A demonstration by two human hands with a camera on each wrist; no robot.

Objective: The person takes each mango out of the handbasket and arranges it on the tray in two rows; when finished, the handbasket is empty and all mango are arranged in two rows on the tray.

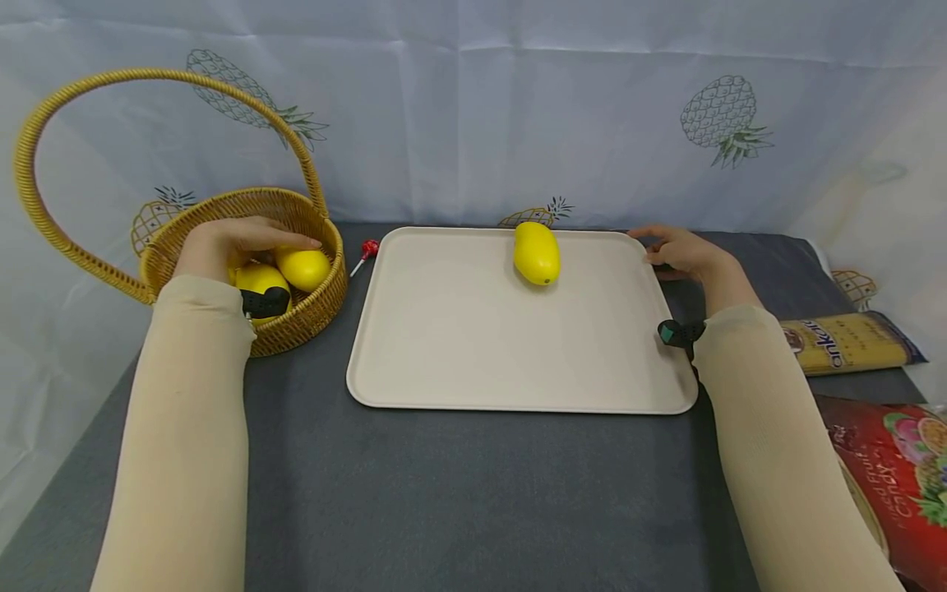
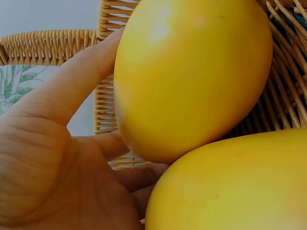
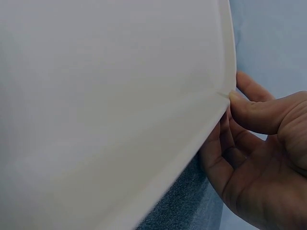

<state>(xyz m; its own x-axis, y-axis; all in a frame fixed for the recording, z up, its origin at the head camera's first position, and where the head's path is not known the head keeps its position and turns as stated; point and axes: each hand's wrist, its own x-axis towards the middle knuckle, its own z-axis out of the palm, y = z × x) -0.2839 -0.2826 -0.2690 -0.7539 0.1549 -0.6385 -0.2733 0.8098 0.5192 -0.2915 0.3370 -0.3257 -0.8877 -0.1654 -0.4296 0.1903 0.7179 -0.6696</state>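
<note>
In the head view my left hand reaches inside a wicker basket at the left. It grips a smooth yellow mango, with the thumb along one side and fingers behind it in the left wrist view. A second yellow mango lies against the first in the basket. My right hand pinches the far right corner of a cream tray, thumb on the rim and fingers beneath. Another yellow mango lies on the tray near its far edge.
The basket's tall handle arches above the left hand. Between basket and tray lies a red lollipop. At the right are a yellow noodle-like packet and a red candy bag. A pineapple-print cloth hangs behind the dark table.
</note>
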